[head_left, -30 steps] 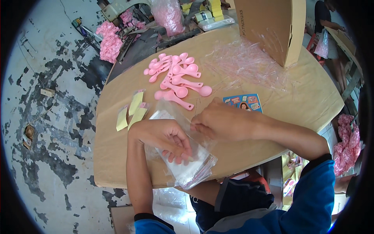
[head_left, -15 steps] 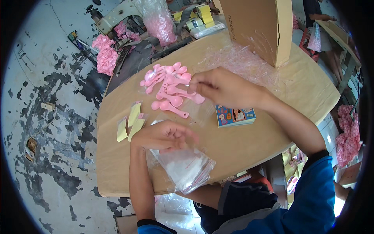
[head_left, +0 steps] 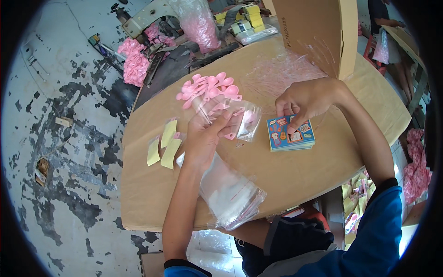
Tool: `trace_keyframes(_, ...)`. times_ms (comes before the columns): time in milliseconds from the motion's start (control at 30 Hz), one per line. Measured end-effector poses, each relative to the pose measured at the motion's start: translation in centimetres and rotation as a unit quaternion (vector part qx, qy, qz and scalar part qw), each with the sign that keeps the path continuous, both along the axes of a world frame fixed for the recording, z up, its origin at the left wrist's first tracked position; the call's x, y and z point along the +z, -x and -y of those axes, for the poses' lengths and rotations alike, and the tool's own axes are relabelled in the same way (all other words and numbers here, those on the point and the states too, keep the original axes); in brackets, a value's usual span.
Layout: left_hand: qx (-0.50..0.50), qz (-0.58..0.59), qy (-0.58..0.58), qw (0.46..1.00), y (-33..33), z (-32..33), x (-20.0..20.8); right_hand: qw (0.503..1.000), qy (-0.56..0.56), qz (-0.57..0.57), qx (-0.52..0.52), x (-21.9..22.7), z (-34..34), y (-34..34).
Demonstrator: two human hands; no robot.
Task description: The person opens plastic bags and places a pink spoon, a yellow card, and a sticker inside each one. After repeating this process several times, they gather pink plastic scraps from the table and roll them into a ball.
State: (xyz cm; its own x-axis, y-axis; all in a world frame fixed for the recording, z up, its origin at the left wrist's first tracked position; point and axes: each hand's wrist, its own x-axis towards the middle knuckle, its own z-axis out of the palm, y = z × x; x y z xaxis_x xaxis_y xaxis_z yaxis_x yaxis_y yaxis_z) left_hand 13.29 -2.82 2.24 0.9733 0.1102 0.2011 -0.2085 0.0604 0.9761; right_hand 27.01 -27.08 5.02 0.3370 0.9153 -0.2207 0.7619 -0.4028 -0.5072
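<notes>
The left hand (head_left: 207, 134) pinches a clear bag (head_left: 252, 121) at one end, leaving the rest free beside pink spoons (head_left: 212, 84); the right hand (head_left: 314, 98) touches a flat, reachable card stack (head_left: 278, 136), pinching or not, I cannot tell.

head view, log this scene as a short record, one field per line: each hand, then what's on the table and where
left hand: holding a clear plastic bag; contents, if any, unclear
right hand: fingers and thumb on the stack of blue printed cards
spoons: pink measuring spoons heaped beyond the left hand
flat bags: stack of clear bags at the near edge
packets: three with yellow cards, left of the left hand
box: cardboard box, upright, far side
</notes>
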Motion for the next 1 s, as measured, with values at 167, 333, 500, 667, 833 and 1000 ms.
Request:
trace_keyframes(167,0.007,-0.021,-0.012,1.000,0.1,-0.5,0.3,0.999,-0.015,-0.008,-0.046,0.8,-0.4,0.5)
trace_keyframes(333,0.081,0.021,0.014,0.996,-0.5,-1.5,-0.5,0.988,-0.141,0.035,-0.053,0.0,-1.1,-0.2)
trace_keyframes(500,0.112,0.047,0.056,0.991,-0.1,-2.0,-0.3,0.943,-0.223,-0.200,-0.142,1.0,-3.1,3.2)
trace_keyframes(667,0.078,0.060,0.066,0.993,-0.2,-1.2,-0.1,0.928,-0.310,-0.177,-0.108,-1.8,-4.9,3.6)
trace_keyframes(833,0.040,0.062,0.025,0.997,0.1,-0.9,0.0,0.956,-0.251,-0.128,-0.087,-1.6,-5.5,4.3)
trace_keyframes(1000,0.040,0.042,0.026,0.998,-0.2,-1.0,-1.1,0.921,-0.322,-0.189,-0.110,-3.1,-6.6,4.6)
